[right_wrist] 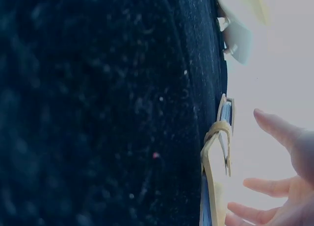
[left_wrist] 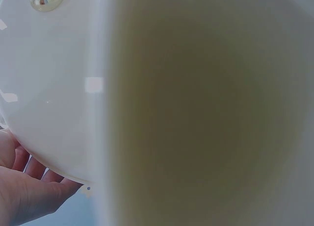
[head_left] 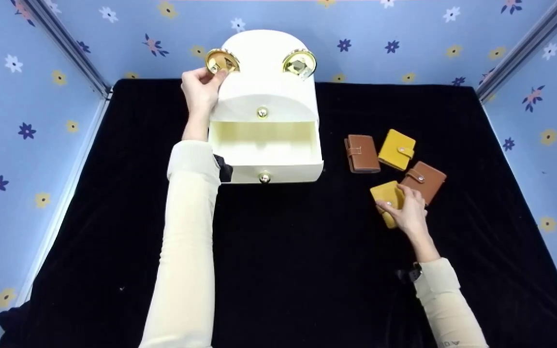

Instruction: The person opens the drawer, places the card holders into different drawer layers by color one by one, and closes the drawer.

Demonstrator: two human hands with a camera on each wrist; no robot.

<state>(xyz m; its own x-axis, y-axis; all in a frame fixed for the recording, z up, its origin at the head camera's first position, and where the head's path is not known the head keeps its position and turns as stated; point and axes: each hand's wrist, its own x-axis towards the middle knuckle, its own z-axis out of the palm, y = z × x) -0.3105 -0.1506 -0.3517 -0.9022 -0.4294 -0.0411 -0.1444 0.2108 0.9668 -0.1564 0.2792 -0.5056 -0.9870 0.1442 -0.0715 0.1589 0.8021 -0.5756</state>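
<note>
Right hand [head_left: 410,210]: its fingers were spread, thumb to the left and the rest reaching farther off, apparently to span a booklet's width without clenching it.
Near yellow booklet [head_left: 384,194]: lay beneath those fingers with its clasp facing up, leaving its edges available to them.
Right brown booklet [head_left: 428,180]: sat just beyond, to the right, partly hidden by the hand.
Far yellow booklet [head_left: 395,146] and left brown booklet [head_left: 365,153]: lay farther off, side by side, probably loose enough to be picked out singly.
Left hand [head_left: 201,92]: was at the white box's left edge, thumb by the left gold disc [head_left: 221,60], seemingly to steady the box; with the wrist view mostly blurred white, whether its fingers gripped or merely rested could not be told.
White box [head_left: 264,63]: stood on the far side, left of the booklets, its knobs [head_left: 262,112] facing near, within easy reach.
Lower drawer [head_left: 290,174]: was pulled out toward the near side, exposing its inside from above.
Tabletop [head_left: 298,251]: was covered in black cloth, which likely limited sliding.
</note>
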